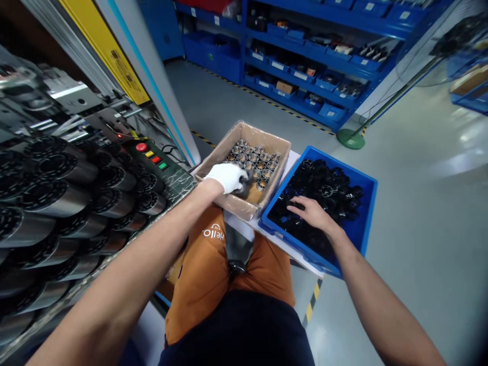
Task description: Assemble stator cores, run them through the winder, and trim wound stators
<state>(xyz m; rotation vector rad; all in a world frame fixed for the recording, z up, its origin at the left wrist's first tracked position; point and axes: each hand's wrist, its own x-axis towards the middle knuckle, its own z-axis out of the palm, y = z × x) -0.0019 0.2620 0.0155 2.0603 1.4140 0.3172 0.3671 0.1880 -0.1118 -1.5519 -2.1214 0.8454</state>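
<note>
My left hand (224, 178) wears a white glove and reaches over the near side of a cardboard box (275, 138) lined with clear plastic. Its fingers are closed on a metal ring (246, 184), blurred by motion. Rows of similar metal rings (248, 157) stand upright in the box. My right hand (311, 212), bare, is inside a blue bin (370, 203) filled with loose black plastic parts (335, 185). Its thumb and fingers curl around a black part, whose shape blends into the pile.
To the left, metal cylinders with black ends (57, 198) are stacked beside a machine with a button panel (152, 157). Blue shelving (297, 76) with small bins stands ahead. A green stand base (351, 139) rests on the floor at the right.
</note>
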